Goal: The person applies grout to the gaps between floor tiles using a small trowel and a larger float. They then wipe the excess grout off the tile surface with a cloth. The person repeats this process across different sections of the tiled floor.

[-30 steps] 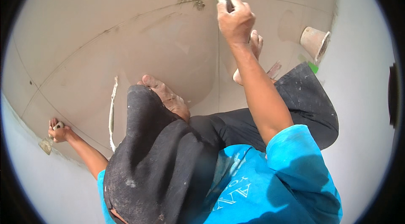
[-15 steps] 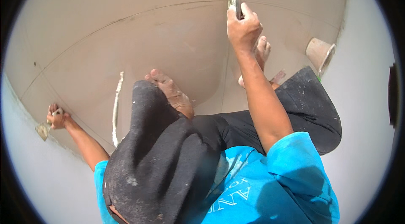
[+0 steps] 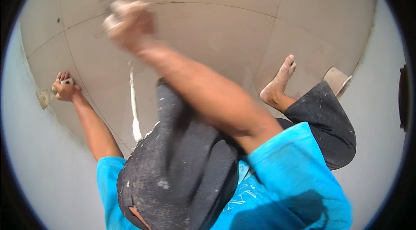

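Note:
On the far left, beside the wall base, my left hand (image 3: 66, 90) is closed round the handle of a putty knife (image 3: 44, 97). Its wide, crusted blade points toward the wall. My right hand (image 3: 129, 24), smeared by motion, is over the tiled floor (image 3: 208, 26) at the upper left, near a dark joint line. Its fingers are curled round a putty knife, now mostly hidden; half a second ago its dark handle and pale-crusted end showed. A white, putty-coated stick (image 3: 133, 104) lies on the floor between my left arm and my raised knee.
A putty-smeared bucket (image 3: 336, 81) lies tipped at the right, close to the pale right wall (image 3: 377, 113). My bare foot (image 3: 280, 80) rests on the floor near it. Another pale wall (image 3: 26, 143) runs along the left. Thin joint lines cross the floor.
My right hand has swung from the upper middle far to the left, its forearm now crossing above my knee. My left hand stays on its putty knife by the wall. The view has shifted slightly.

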`<action>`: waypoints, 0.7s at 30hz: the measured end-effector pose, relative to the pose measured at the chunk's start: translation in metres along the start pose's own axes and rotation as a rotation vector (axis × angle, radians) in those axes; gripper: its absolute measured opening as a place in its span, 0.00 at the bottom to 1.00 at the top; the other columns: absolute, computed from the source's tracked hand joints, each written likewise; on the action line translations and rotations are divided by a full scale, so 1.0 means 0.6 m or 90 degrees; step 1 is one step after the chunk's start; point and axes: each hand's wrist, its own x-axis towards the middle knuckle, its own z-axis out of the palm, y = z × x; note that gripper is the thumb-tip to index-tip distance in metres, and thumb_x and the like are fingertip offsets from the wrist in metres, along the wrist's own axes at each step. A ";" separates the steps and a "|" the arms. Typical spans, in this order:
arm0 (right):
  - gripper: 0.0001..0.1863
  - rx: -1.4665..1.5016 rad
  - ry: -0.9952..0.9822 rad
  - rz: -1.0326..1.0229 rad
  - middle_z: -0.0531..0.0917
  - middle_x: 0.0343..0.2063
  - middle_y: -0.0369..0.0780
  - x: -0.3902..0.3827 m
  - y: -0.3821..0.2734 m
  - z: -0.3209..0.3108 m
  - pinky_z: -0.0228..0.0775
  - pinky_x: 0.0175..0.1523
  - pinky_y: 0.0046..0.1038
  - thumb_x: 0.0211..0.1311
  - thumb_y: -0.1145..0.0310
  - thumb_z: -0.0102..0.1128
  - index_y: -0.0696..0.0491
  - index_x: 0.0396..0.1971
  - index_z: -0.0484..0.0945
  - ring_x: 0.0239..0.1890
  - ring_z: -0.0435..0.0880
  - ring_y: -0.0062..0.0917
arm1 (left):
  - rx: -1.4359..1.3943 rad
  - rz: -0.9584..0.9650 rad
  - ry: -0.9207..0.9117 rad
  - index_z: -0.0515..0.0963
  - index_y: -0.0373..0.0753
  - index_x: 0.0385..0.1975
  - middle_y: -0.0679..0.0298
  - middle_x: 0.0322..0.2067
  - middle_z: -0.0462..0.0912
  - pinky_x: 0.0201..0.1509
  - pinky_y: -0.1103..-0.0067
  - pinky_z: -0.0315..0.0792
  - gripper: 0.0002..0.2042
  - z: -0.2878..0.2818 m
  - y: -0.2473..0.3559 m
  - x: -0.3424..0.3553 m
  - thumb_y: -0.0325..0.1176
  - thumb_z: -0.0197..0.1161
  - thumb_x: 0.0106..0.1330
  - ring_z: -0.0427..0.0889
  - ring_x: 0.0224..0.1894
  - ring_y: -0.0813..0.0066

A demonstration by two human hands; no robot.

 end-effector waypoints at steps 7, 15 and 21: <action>0.11 -0.205 0.284 0.139 0.79 0.16 0.37 -0.074 0.164 -0.285 0.70 0.23 0.27 0.56 0.64 0.64 0.56 0.32 0.82 0.17 0.76 0.22 | -0.032 0.028 -0.044 0.72 0.24 0.27 0.46 0.31 0.80 0.34 0.68 0.81 0.08 0.002 0.014 -0.020 0.26 0.53 0.55 0.83 0.30 0.60; 0.22 -0.268 -0.008 -0.314 0.84 0.28 0.47 -0.056 -0.016 0.044 0.74 0.31 0.32 0.42 0.69 0.65 0.59 0.43 0.81 0.25 0.80 0.31 | -0.087 -0.037 -0.063 0.69 0.28 0.26 0.49 0.31 0.79 0.32 0.70 0.80 0.06 -0.002 0.033 -0.017 0.26 0.52 0.56 0.81 0.28 0.61; 0.07 -0.141 -0.192 -0.343 0.80 0.17 0.46 0.001 -0.135 0.139 0.74 0.29 0.34 0.45 0.69 0.63 0.57 0.25 0.80 0.18 0.80 0.37 | -0.096 -0.072 -0.063 0.69 0.28 0.28 0.51 0.32 0.79 0.31 0.71 0.80 0.05 -0.007 0.029 -0.013 0.25 0.50 0.57 0.81 0.28 0.62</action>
